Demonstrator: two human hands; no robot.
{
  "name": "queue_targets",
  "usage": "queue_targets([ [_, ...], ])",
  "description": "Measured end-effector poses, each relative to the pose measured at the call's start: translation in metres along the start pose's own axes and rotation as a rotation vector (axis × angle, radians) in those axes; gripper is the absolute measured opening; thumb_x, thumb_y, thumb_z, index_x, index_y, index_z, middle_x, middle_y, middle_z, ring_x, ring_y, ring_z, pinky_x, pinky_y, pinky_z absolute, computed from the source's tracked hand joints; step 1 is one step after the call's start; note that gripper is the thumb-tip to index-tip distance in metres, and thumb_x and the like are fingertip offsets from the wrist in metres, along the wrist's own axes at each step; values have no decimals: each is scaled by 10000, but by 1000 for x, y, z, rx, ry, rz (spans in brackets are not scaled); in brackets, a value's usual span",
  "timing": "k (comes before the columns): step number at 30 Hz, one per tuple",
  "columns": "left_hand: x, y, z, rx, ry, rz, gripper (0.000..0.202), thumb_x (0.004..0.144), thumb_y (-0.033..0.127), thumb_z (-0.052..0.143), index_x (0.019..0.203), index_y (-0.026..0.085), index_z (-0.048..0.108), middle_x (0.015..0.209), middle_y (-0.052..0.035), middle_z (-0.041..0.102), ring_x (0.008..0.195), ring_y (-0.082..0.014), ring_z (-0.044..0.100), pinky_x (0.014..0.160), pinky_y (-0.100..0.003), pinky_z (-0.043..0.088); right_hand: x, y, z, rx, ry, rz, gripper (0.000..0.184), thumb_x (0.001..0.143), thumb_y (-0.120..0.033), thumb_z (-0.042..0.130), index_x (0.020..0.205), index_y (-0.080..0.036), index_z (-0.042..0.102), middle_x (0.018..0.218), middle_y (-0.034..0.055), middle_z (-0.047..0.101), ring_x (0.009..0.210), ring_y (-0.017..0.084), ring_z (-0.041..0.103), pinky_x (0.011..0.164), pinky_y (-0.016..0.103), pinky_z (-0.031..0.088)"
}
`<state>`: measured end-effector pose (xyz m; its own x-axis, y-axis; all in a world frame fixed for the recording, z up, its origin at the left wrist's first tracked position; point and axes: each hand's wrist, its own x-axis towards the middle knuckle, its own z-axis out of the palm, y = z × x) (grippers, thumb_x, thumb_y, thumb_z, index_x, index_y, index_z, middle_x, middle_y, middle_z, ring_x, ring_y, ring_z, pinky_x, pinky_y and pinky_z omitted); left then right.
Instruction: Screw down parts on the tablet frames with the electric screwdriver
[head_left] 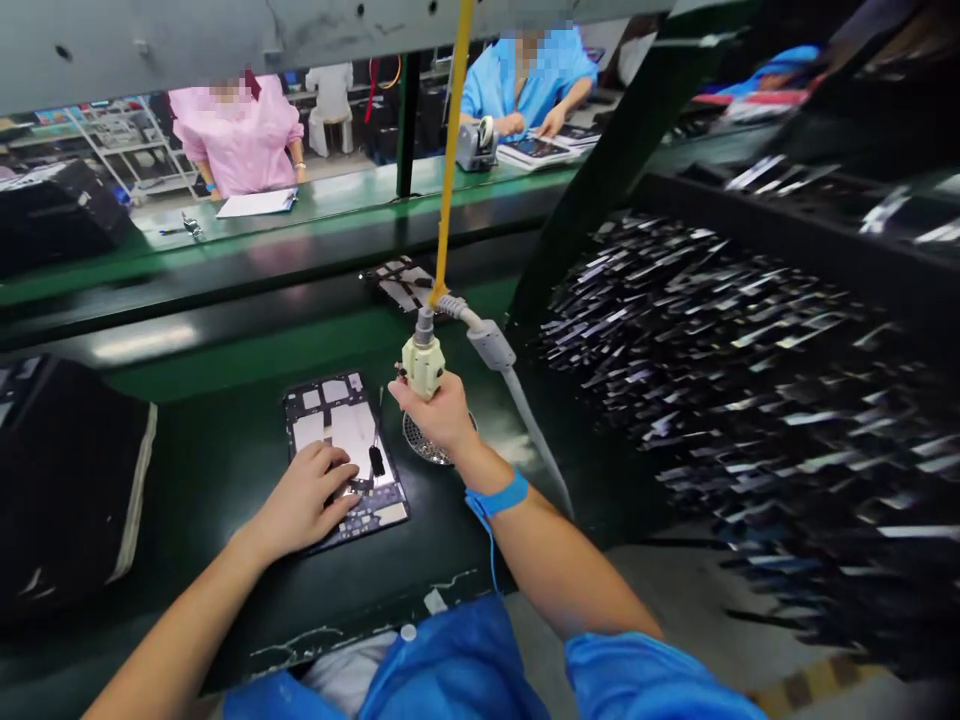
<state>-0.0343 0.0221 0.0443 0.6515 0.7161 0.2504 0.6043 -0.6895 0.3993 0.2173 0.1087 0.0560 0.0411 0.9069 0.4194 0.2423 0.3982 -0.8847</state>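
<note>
An opened tablet (349, 420), its inner boards and pale battery panels showing, lies on the green bench. My left hand (307, 500) rests on its lower left part, fingers laid out over the boards. A small black piece (376, 461) sits near those fingertips. My right hand (441, 415) is closed around a pale electric screwdriver (423, 362) hanging from a yellow cord (448, 180); the tool's lower end is hidden by the hand. Below that hand, a round metal dish (420, 445) with small parts is partly covered. A blue wrist strap (499, 495) circles my right wrist.
Another opened tablet (405, 283) lies behind the screwdriver. A grey cable (536, 430) runs down at right. Black racks with many upright thin pieces (712, 350) fill the right side; a black bin (67, 480) stands left. Two people (236, 140) work across the bench.
</note>
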Motion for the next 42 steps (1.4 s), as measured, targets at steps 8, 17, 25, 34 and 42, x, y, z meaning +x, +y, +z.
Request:
queue_targets([
  [8,2,10,3,-41,-39,-47,127,1033,271,558,1057,187,651,1066,-106,656,987,-237,589,891,-411,521,-8,-17,2,-16,-15,-28,283,845,-468,718,815,-204,621,696,-21,636,624,136,563,649,275,477],
  [17,5,14,10,119,50,71,233,1058,243,495,1122,182,710,980,-106,676,894,-215,636,794,-368,551,-6,-15,4,-42,32,-24,314,847,-500,707,810,-205,605,690,-19,617,639,141,553,656,280,480],
  [25,-37,35,2,249,182,154,231,987,97,591,1208,146,632,1027,-123,705,922,-212,691,796,-319,598,-7,-17,3,-19,30,-37,290,857,-476,701,798,-214,593,676,-27,597,622,137,537,634,279,463],
  [34,-53,49,31,202,259,112,296,947,77,659,1232,158,661,1158,-135,756,1092,-260,718,941,-406,621,-6,-15,4,-21,30,-7,296,843,-486,714,827,-209,610,688,-18,622,641,146,566,652,287,484],
  [42,-53,49,40,136,273,80,366,945,44,650,1277,195,670,1184,-103,760,1149,-265,695,936,-420,604,-6,-15,1,-16,49,-24,328,856,-517,704,815,-212,592,705,-20,618,643,139,560,644,280,478],
])
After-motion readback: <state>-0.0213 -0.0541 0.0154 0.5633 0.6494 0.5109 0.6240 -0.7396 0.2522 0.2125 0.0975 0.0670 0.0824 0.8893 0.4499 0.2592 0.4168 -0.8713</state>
